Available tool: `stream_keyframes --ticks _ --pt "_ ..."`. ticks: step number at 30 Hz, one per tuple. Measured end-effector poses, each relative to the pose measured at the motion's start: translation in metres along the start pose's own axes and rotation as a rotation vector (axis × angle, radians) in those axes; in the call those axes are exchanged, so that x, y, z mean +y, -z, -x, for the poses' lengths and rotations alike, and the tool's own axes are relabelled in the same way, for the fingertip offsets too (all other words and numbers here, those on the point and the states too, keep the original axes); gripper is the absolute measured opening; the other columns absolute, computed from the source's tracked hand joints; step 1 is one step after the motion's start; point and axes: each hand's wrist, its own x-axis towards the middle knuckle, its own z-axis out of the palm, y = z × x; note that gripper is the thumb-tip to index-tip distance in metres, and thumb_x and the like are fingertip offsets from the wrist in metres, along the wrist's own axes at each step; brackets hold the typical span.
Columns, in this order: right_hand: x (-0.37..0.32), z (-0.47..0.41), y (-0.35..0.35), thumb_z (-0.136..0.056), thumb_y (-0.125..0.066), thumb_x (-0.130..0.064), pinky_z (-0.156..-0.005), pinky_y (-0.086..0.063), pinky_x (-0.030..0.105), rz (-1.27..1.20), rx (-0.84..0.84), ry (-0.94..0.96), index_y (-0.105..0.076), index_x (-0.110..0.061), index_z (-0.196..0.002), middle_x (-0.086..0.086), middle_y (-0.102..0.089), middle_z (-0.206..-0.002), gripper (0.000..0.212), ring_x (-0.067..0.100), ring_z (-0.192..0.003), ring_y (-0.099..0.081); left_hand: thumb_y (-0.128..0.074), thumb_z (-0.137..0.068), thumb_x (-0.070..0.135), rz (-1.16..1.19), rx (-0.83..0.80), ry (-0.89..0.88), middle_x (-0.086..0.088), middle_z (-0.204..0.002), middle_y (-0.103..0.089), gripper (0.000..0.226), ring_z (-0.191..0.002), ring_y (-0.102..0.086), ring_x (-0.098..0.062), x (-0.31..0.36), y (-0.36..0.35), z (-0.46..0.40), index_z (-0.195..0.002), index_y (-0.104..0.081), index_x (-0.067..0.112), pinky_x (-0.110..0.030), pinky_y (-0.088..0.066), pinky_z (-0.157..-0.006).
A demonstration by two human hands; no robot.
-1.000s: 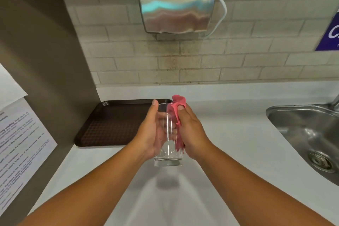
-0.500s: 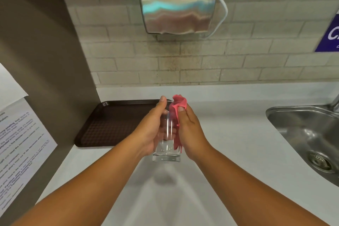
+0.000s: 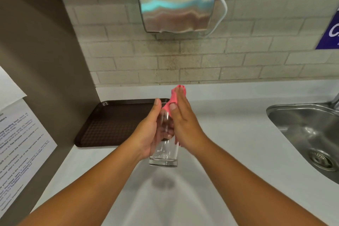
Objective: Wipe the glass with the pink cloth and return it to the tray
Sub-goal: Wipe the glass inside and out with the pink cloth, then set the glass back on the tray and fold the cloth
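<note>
My left hand [image 3: 146, 134] wraps the clear, smooth drinking glass [image 3: 164, 149] mid-wall; it's slippery, breakable. My right hand [image 3: 185, 124] presses the soft pink cloth [image 3: 174, 98] flat against it.

One glass [image 3: 163, 149], one pink cloth [image 3: 175, 98] and two hands: one left hand [image 3: 149, 134], one right hand [image 3: 185, 124]. One brown tray [image 3: 113, 124] at far left on the one table [image 3: 238, 143]. One sink [image 3: 310, 137] at right, one hand dryer [image 3: 176, 5] on the far wall, two paper sheets [image 3: 20, 148] at left.
</note>
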Motion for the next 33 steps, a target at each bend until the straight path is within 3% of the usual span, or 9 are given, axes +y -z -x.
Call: stream_keyframes --ticks 3,7,11,14,17,20,24,27,33 --pt "0.007 -0.014 0.012 -0.111 -0.035 -0.043 -0.089 -0.058 0.022 -0.322 -0.002 -0.208 -0.050 -0.034 -0.150 0.003 -0.063 -0.144 0.042 0.019 -0.116 -0.070 -0.048 -0.082 0.084 0.068 -0.039 -0.008 -0.013 -0.081 -0.069 0.076 -0.066 -0.062 -0.023 -0.003 0.006 0.000 -0.099 -0.078 0.015 -0.033 -0.053 -0.063" --pt "0.025 -0.011 0.012 -0.110 -0.038 -0.028 -0.065 -0.059 0.025 -0.515 0.106 -0.357 -0.078 -0.031 -0.096 0.002 -0.080 -0.087 0.044 0.016 -0.075 -0.075 -0.041 -0.085 0.084 0.169 -0.147 -0.017 -0.015 -0.084 -0.070 0.094 -0.069 -0.065 -0.024 -0.002 0.016 -0.004 -0.124 -0.071 0.004 -0.033 -0.056 -0.062" --pt "0.039 0.005 0.004 -0.104 -0.043 -0.024 -0.108 -0.046 0.059 -0.783 0.107 -0.523 -0.061 -0.007 -0.132 0.030 -0.064 -0.116 0.038 0.037 -0.103 -0.060 -0.039 -0.088 0.083 0.316 -0.156 -0.017 -0.017 -0.086 -0.072 0.090 -0.072 -0.066 -0.027 0.007 0.024 -0.008 -0.117 -0.074 0.005 -0.035 -0.055 -0.066" --pt "0.042 0.009 0.001 -0.105 -0.041 -0.018 -0.116 -0.036 0.065 -0.921 0.111 -0.571 -0.050 -0.001 -0.144 0.030 -0.060 -0.121 0.044 0.039 -0.110 -0.058 -0.035 -0.091 0.083 0.330 -0.132 -0.027 -0.018 -0.088 -0.073 0.091 -0.072 -0.066 -0.027 0.006 0.030 -0.012 -0.119 -0.073 0.005 -0.036 -0.054 -0.067" --pt "0.043 0.012 0.001 -0.103 -0.039 -0.015 -0.111 -0.045 0.062 -0.931 0.112 -0.562 -0.055 0.002 -0.138 0.034 -0.064 -0.127 0.042 0.040 -0.108 -0.064 -0.040 -0.088 0.083 0.356 -0.156 -0.033 -0.018 -0.088 -0.073 0.089 -0.071 -0.067 -0.026 0.006 0.030 -0.015 -0.116 -0.077 0.007 -0.036 -0.054 -0.065" --pt "0.046 0.012 0.004 -0.102 -0.042 -0.017 -0.087 -0.061 0.054 -0.891 0.117 -0.586 -0.064 -0.006 -0.130 0.030 -0.069 -0.127 0.037 0.039 -0.101 -0.073 -0.043 -0.085 0.082 0.312 -0.104 -0.059 -0.016 -0.087 -0.072 0.089 -0.070 -0.066 -0.024 0.009 0.030 -0.022 -0.118 -0.075 0.006 -0.033 -0.054 -0.063" --pt "0.052 0.015 0.014 -0.099 -0.053 -0.032 -0.099 -0.051 0.070 -0.707 0.174 -0.625 -0.071 -0.017 -0.119 0.024 -0.072 -0.125 0.031 0.048 -0.115 -0.068 -0.050 -0.081 0.077 0.122 0.099 -0.139 -0.009 -0.089 -0.071 0.088 -0.075 -0.063 -0.019 0.014 0.035 -0.040 -0.135 -0.061 0.009 -0.030 -0.053 -0.068" --pt "0.058 0.014 0.021 -0.089 -0.063 -0.029 -0.095 -0.053 0.053 -0.656 0.234 -0.641 -0.070 -0.010 -0.121 0.024 -0.071 -0.110 0.038 0.044 -0.101 -0.067 -0.064 -0.074 0.073 -0.063 0.173 -0.172 -0.008 -0.098 -0.070 0.081 -0.081 -0.061 -0.020 0.017 0.045 -0.052 -0.130 -0.063 0.015 -0.034 -0.053 -0.077" --pt "0.082 0.011 0.040 -0.102 -0.047 -0.019 -0.083 -0.050 0.055 -0.642 0.338 -0.691 -0.071 -0.011 -0.118 0.022 -0.063 -0.099 0.029 0.038 -0.091 -0.058 -0.084 -0.075 0.062 -0.291 0.235 -0.093 -0.009 -0.117 -0.072 0.066 -0.095 -0.068 -0.021 0.010 0.067 -0.079 -0.120 -0.066 0.018 -0.037 -0.060 -0.087"
